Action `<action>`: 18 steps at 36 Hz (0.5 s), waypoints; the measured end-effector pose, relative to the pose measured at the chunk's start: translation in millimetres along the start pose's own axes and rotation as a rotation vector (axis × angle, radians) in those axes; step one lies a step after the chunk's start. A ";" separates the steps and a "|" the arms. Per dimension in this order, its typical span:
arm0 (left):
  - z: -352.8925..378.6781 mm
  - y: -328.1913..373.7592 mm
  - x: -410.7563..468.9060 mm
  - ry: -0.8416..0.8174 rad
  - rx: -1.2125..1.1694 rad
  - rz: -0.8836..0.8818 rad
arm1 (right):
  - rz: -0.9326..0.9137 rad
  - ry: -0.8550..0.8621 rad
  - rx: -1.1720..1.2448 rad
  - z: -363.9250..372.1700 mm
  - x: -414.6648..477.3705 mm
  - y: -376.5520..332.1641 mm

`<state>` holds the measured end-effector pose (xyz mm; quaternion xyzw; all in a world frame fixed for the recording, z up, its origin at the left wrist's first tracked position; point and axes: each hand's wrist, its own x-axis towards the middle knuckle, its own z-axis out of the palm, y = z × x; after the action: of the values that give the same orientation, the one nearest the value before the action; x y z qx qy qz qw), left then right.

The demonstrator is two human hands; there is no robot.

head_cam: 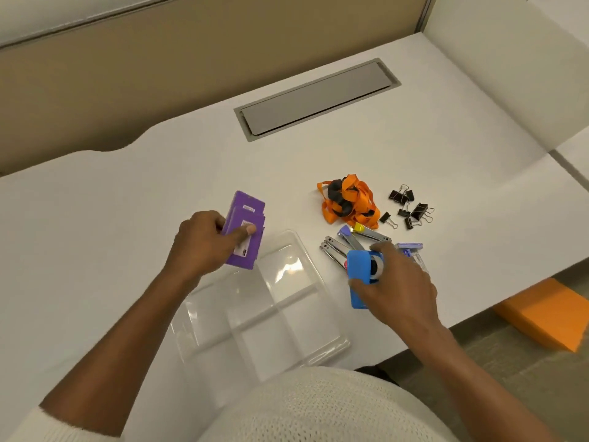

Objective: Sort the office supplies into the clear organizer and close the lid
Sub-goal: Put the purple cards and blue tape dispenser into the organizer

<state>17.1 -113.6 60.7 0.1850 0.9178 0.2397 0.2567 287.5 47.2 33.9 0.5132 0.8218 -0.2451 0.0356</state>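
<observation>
Clear plastic organizer lies low centre on the white desk, lid open, glossy, with rectangular divided compartments. Left hand grips a fanned stack of flat purple packets just above its upper-left corner. Right hand is closed round a smooth blue tape dispenser beside the right wall. Slim metal staplers lie under that hand. Farther up-right: a crumpled orange-and-black fabric lanyard, then scattered black binder clips. Grey recessed cable hatch, upper centre.
</observation>
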 end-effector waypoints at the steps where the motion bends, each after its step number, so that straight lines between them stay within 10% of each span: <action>1: 3.1 -10.0 -9.5 0.012 -0.018 -0.048 | -0.032 0.006 0.013 -1.3 0.5 -6.5; 18: 75.7 -47.7 -48.7 0.070 0.119 -0.331 | -0.556 -0.135 -0.191 60.5 31.1 -117.2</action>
<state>88.1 -149.0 -3.3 0.0381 0.9567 0.1457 0.2491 160.3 5.0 14.1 0.2455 0.9458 -0.2006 0.0699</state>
